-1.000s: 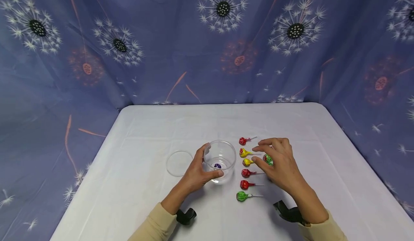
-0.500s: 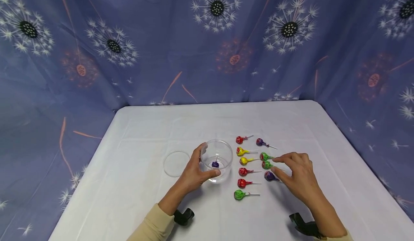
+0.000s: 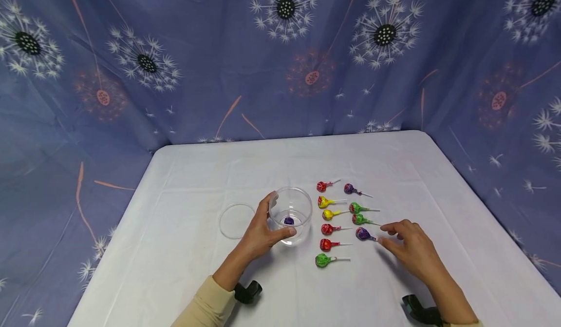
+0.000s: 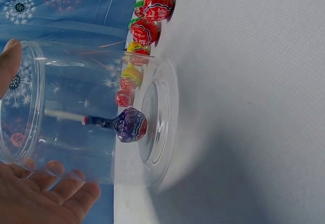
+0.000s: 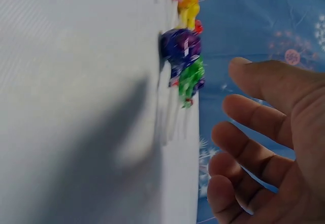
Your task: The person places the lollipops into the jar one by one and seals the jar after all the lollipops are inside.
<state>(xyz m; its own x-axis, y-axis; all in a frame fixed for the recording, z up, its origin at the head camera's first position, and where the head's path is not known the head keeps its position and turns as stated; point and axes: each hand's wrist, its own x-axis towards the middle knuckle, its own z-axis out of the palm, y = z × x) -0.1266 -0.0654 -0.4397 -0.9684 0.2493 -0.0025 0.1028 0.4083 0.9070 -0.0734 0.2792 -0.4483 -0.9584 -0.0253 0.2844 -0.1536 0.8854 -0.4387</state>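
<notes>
My left hand [image 3: 258, 234] grips a clear plastic jar [image 3: 307, 223] around its side, thumb in front. Inside the jar stands a purple-wrapped lollipop [image 4: 131, 125], head down on the bottom with its white stick up. My right hand [image 3: 414, 249] hovers over the cloth with thumb and fingers parted and nothing between them. Its thumb tip is close to the stick end of a purple lollipop [image 3: 363, 234], the nearest one in the right-hand column. Just behind that lie two green lollipops, the closer green lollipop [image 3: 358, 219] with its stick pointing at my fingers.
A left column of red, yellow and green lollipops ends with a green lollipop [image 3: 323, 260] nearest me. Another purple lollipop [image 3: 349, 188] lies at the far right. A clear round lid [image 3: 221, 224] lies left of the jar on the white-covered table [image 3: 184, 181]. A patterned curtain [image 3: 210, 73] hangs behind.
My right hand has moved right and toward me, from above the lollipops to beside the near purple one, uncovering the right column. The left hand still holds the jar.
</notes>
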